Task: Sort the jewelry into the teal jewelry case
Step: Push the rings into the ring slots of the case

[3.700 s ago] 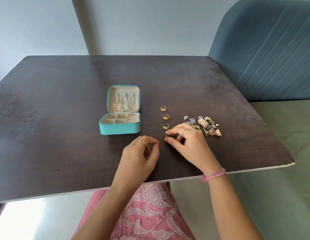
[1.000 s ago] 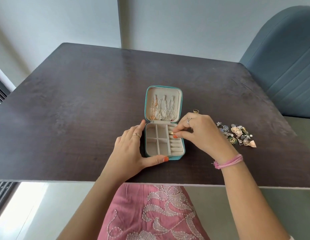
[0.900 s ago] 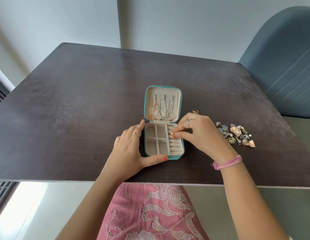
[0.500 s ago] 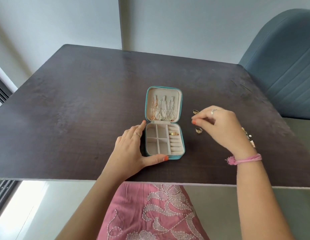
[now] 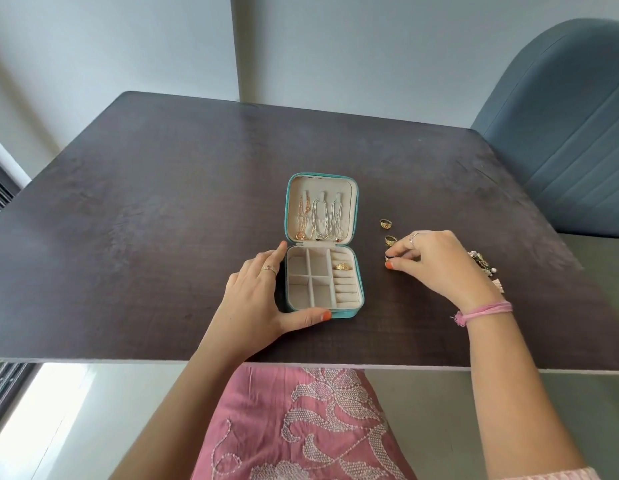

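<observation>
One ring [image 5: 342,266] sits in the case [image 5: 358,289], chains hung. Left hand [image 5: 263,299] steadies it, fingers straight; right hand [image 5: 436,261] pinches another ring [image 5: 388,257]. Two rings, the pile [image 5: 483,265] remain.

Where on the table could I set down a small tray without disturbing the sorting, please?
Left of the jewelry case and left hand, the table lies bare; so does the far half beyond the lid. Right of the case it is crowded: loose rings, the right hand, the earring pile.
</observation>
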Motion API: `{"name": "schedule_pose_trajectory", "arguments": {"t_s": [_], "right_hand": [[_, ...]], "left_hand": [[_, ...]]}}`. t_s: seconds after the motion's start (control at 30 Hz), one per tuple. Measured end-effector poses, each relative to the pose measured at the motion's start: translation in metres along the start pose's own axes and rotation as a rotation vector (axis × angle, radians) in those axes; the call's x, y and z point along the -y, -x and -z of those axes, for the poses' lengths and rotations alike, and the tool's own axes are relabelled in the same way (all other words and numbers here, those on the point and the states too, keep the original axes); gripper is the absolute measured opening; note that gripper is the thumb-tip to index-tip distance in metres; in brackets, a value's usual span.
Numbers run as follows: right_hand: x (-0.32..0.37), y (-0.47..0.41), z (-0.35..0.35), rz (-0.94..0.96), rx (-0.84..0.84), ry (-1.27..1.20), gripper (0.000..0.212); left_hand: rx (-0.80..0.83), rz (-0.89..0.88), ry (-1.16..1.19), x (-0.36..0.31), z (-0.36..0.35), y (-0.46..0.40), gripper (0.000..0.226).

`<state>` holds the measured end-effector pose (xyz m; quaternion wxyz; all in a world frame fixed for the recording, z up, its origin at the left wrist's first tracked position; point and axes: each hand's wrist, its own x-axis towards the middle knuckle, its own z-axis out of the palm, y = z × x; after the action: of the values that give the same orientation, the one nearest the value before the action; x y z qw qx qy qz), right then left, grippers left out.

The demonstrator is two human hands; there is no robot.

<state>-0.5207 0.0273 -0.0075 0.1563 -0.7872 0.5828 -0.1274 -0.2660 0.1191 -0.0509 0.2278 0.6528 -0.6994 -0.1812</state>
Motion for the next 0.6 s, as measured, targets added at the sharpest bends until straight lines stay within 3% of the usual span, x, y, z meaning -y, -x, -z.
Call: {"name": "schedule_pose_trajectory", "arguments": {"t_s": [0.13, 0.27, 0.37, 0.6], "right_hand": [[0.006, 0.005, 0.001, -0.002, -0.033, 0.027, 0.006], [0.027, 0.018, 0.013, 0.099, -0.128, -0.230, 0.005], [0.044, 0.024, 0.018, 0.174, -0.038, -0.334, 0.008], [0.057, 0.018, -0.002, 0.232, 0.111, -0.210, 0.008]], "left_hand": [[-0.005, 0.004, 0.001, 0.000, 0.000, 0.000, 0.121], [-0.002, -0.001, -0.003, 0.001, -0.001, 0.000, 0.125], [0.001, -0.002, -0.008, 0.002, -0.001, 0.000, 0.125], [-0.014, -0.015, -0.021, 0.001, -0.002, 0.000, 0.124]]}}
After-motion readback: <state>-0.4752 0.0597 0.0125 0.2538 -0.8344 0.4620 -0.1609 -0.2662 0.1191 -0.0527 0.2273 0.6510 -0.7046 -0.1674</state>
